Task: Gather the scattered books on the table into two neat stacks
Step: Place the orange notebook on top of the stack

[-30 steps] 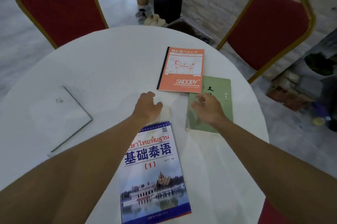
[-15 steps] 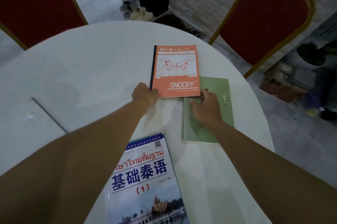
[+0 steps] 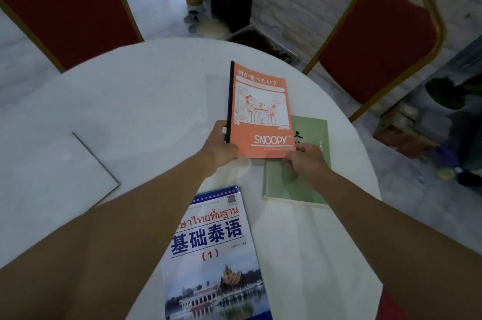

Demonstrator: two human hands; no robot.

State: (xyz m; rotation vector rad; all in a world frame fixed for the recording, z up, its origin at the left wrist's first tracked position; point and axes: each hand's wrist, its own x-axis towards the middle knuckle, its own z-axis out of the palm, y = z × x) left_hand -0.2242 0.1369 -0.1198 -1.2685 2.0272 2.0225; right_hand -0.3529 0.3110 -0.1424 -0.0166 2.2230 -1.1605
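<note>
Flanking orange book [image 3: 260, 111]: green book [image 3: 300, 176], blue textbook [image 3: 216, 249].

The Snoopy book [image 3: 260, 111] sits at the far side of the table [image 3: 146, 100], over a corner of the second book [image 3: 300, 176]. The picture book [image 3: 216, 254] lies nearest, the flat sheet [image 3: 49, 173] far left.

Orange notebook [image 3: 260, 111] had a matte paper cover w/ black tape spine; Thai textbook [image 3: 216, 254] looked glossy. Table [image 3: 135, 100] was smooth, shiny white, chairs [image 3: 378, 43] red cloth w/ gold metal frames.
</note>
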